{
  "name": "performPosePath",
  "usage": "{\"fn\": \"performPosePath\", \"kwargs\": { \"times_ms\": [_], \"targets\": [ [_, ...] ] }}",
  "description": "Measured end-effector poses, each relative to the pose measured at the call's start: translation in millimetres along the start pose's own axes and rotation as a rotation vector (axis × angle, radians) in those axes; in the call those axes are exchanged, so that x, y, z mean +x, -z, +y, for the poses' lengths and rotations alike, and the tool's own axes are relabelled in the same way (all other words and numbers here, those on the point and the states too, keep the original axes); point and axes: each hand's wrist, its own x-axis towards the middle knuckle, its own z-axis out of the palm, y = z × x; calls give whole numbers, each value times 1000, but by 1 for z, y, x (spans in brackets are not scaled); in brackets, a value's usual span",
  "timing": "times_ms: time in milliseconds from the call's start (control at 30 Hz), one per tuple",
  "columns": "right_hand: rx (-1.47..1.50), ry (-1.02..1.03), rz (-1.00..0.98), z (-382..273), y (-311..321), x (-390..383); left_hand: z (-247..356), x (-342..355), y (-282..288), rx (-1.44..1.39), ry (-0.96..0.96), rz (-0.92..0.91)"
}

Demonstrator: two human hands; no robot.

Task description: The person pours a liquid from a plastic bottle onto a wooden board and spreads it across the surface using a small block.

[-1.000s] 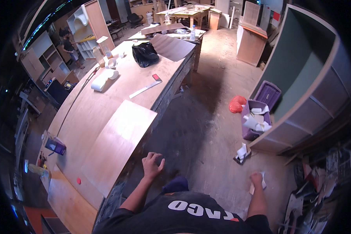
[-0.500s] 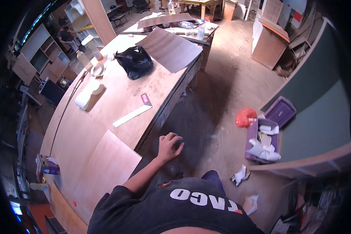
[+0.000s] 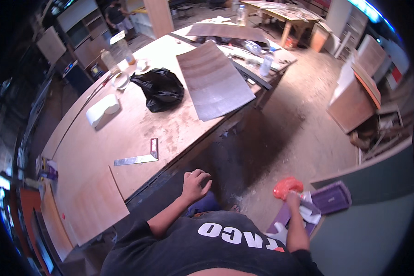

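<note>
My left hand hangs in front of the workbench's edge, fingers loosely bent, thumb apart, with nothing in it. Off to the right, my right arm reaches down over a purple bin of white scraps. My right hand is at the bin's far edge, against a red plastic bag; its fingertips are too small and hidden to make out a grip. On the workbench, a try square with a metal blade lies nearest my left hand. A thin wood sheet rests at the bench's near end.
A black plastic bag, a white roll, tape rolls and bottles stand on the bench. A brown veneer sheet overhangs its right edge. A purple lid or tray leans beside the bin, near a dark green panel.
My right arm has come into view and reached to the red bag and bin. The view has turned and shifted along the bench. My left hand stays loosely bent at the bench edge.
</note>
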Motion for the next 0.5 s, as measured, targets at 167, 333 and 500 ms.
{"fn": "performPosePath", "kwargs": {
  "times_ms": [167,333,500],
  "targets": [
    [834,257,541,-176,314,243,-32,-9,5,42,317,121],
    [763,469,374,-268,408,417,-50,40,5,33,371,224],
    [859,384,-156,-363,415,525,-59,42,31,197,554,386]
  ]
}}
